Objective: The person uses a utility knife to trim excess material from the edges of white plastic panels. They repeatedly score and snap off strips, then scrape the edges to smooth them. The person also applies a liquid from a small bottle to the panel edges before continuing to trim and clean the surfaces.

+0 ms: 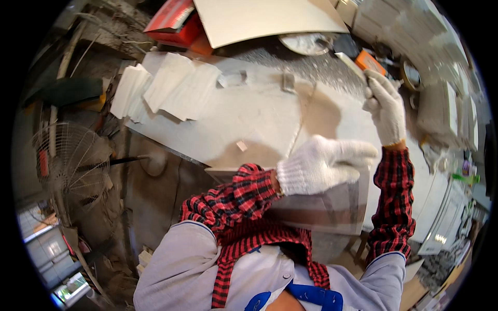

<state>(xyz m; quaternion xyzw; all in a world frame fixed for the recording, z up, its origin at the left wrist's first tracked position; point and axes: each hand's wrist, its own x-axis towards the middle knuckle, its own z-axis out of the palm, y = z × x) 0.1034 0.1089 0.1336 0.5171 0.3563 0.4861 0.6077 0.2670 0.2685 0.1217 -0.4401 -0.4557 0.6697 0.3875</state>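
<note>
My left hand (pixel 327 163), in a white knitted glove, reaches over a grey-brown flat panel (pixel 332 210) with a paler border, close in front of my body. Its fingers stretch to the right with the thumb apart, and nothing shows in them. Farther up and to the right, my gloved right hand (pixel 385 106) is raised. Pinched between its fingers is a pale flat strip (pixel 350 66), pointing up and left. An orange box (pixel 370 62) lies just behind that hand. Whether the left fingers touch the panel is hard to make out.
A pale worktable (pixel 259 114) carries folded white sheets (pixel 179 85) at left and a small pinkish chip (pixel 241 146). Behind are a cream board (pixel 270 20), a red box (pixel 174 23) and a round whitish dish (pixel 307 43). White stacks (pixel 441 109) stand right, a fan (pixel 72 160) left.
</note>
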